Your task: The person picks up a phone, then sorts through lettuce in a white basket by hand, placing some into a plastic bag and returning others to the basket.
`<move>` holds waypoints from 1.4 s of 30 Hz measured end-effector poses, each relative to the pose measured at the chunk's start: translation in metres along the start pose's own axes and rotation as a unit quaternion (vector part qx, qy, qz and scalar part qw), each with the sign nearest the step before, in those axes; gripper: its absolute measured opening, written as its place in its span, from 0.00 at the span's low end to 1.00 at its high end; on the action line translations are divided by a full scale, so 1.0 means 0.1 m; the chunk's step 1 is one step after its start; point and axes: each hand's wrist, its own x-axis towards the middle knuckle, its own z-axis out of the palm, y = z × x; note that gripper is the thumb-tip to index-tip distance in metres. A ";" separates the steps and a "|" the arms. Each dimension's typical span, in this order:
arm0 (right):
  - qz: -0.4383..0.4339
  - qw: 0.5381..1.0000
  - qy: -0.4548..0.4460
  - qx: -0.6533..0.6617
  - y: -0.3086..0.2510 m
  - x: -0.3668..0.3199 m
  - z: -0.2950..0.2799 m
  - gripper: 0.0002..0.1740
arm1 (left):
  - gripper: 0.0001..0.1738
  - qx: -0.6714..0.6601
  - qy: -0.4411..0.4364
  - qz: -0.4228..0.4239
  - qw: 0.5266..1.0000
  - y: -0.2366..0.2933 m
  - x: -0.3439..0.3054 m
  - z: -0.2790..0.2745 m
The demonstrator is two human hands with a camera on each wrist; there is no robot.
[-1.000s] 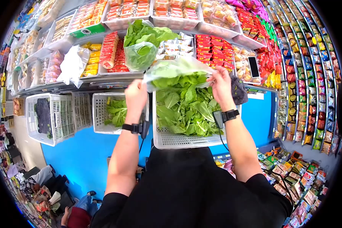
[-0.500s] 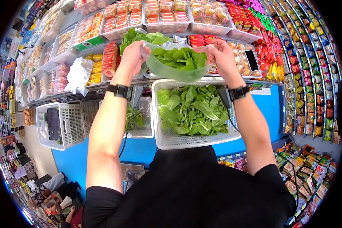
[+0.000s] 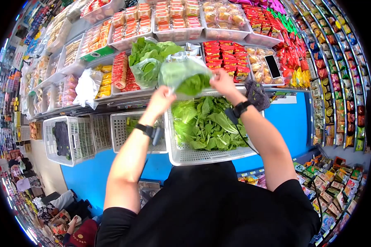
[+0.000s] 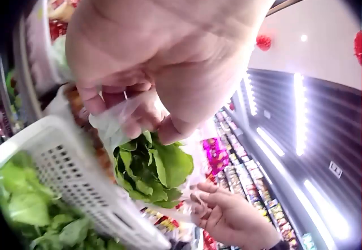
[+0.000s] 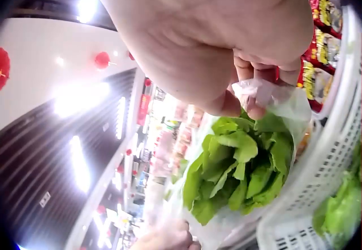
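Observation:
A clear plastic bag (image 3: 173, 74) with leafy greens (image 4: 153, 171) inside is stretched between my two hands above the near edge of the snack display. My left hand (image 3: 160, 101) pinches one side of the bag's mouth, with thumb and fingers curled on the film. On the opposite side, my right hand (image 3: 226, 83) pinches the rim. In the right wrist view, bunched leaves (image 5: 243, 165) fill the opening just below the fingers. Beneath the hands is a white slotted crate (image 3: 210, 158) of loose leafy greens (image 3: 210, 125).
Another bag of greens (image 3: 146, 71) lies on the snack packs behind. A phone (image 3: 272, 66) rests on packs at the right, near a dark cloth (image 3: 257, 95). More white crates (image 3: 80, 142) stand at the left. A white plastic bag (image 3: 86, 86) lies on the display.
The bag of greens rose from over the crate, tilting with the hands, then came down partway. Since half a second ago, both hands have lowered and drawn closer together, still gripping the bag.

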 end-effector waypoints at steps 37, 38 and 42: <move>0.082 0.992 0.048 0.083 0.81 -0.66 -0.33 0.30 | 0.45 -0.567 -0.022 -0.075 0.820 -0.87 0.73 0.45; 0.088 0.991 0.062 0.085 0.88 -0.70 -0.44 0.29 | 0.51 -0.533 -0.014 -0.076 0.843 -0.83 0.69 0.43; 0.138 0.976 0.069 0.156 1.41 -0.93 -0.66 0.21 | 0.55 -0.490 -0.002 -0.046 0.871 -1.04 0.65 0.36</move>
